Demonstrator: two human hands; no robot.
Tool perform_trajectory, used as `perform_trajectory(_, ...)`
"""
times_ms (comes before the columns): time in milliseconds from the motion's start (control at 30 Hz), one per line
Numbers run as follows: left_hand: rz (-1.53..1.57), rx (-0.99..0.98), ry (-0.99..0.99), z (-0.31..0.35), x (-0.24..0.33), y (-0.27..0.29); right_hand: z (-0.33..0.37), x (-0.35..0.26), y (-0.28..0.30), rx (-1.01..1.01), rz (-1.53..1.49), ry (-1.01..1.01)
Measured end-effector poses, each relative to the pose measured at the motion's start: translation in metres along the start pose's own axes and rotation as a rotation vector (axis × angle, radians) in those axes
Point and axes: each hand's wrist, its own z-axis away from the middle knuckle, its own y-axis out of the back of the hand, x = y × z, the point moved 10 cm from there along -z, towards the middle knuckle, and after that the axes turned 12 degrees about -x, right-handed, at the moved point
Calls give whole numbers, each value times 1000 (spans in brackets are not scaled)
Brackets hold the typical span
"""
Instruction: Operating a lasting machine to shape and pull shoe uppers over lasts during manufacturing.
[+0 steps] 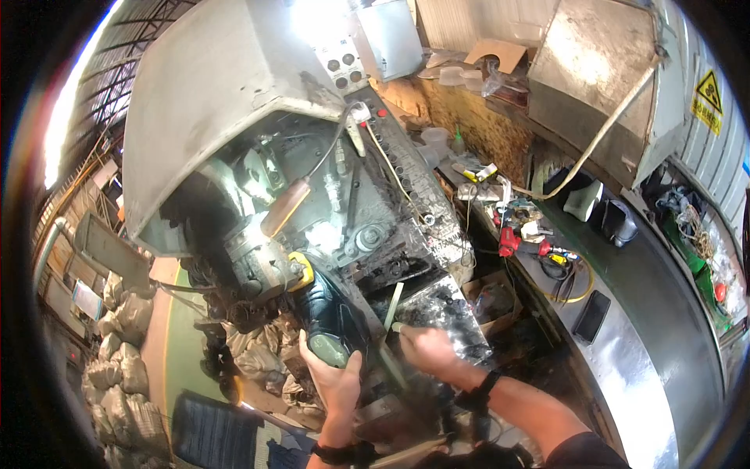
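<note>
Near the picture's middle my left hand [336,383] is closed around the lower end of a dark, thick-bodied tool with a yellow collar [332,305]. The tool's rounded greenish base shows above my thumb. Its yellow end meets the round metal head [258,262] of a grimy machine. To the right, my right hand [430,348] is closed in a fist beside a pale narrow strip [394,305]. A small pale tip shows at its fingers, but what they hold is unclear. A brown-handled tool [287,207] lies above the machine head.
A large grey hood [211,86] overhangs the machine. On the right bench are a black phone [592,316], a red tool [509,241] and coiled cables [556,270]. Full sacks [117,363] are piled on the left. A cable hangs before a metal box [594,78].
</note>
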Motion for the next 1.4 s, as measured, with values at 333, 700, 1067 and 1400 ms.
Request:
perform_trajectory(333,632,-74,128,-3,-27,13,2,-5,13,128,-16,-32)
perform_trajectory(700,-120,-140,-267,-14,-26,59,-5,-8,1,-82,-25,-187)
perform_trajectory(1067,219,-406,-327,-34,-50,59,-14,-144,-48,-111,-162,-187)
perform_trajectory(1400,583,-244,40,-26,-122,62,-16,-120,-57,-29,-199,-279)
